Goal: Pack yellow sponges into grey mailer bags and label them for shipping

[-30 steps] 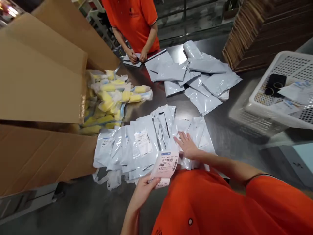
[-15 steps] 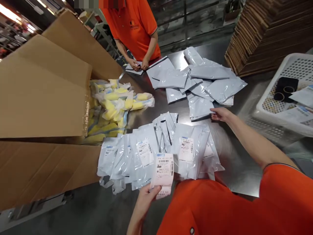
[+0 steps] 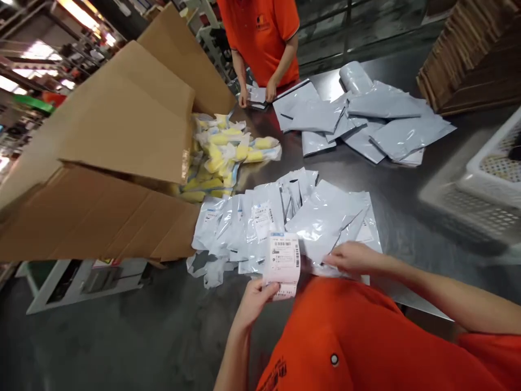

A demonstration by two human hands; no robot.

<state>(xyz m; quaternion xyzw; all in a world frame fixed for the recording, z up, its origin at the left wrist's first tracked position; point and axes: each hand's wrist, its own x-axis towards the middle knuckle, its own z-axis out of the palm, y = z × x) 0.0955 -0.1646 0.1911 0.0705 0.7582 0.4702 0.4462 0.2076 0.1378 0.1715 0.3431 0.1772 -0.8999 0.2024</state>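
Note:
My left hand (image 3: 256,298) pinches a strip of printed shipping labels (image 3: 284,262) at the table's near edge. My right hand (image 3: 353,257) rests closed on the near end of a grey mailer bag (image 3: 325,222), which lies on top of a spread of labelled grey bags (image 3: 240,225). Farther back lies a pile of unlabelled grey mailer bags (image 3: 366,122).
A big open cardboard box (image 3: 118,163) lies on its side at the left, spilling yellow items in clear bags (image 3: 223,152). A co-worker in an orange shirt (image 3: 264,38) handles a bag across the steel table (image 3: 407,228). A white basket (image 3: 494,168) and stacked cardboard (image 3: 468,49) stand right.
My right hand reached out to the far pile of mailer bags, took one, and brought it back onto the labelled bags near me. The left hand kept the label strip.

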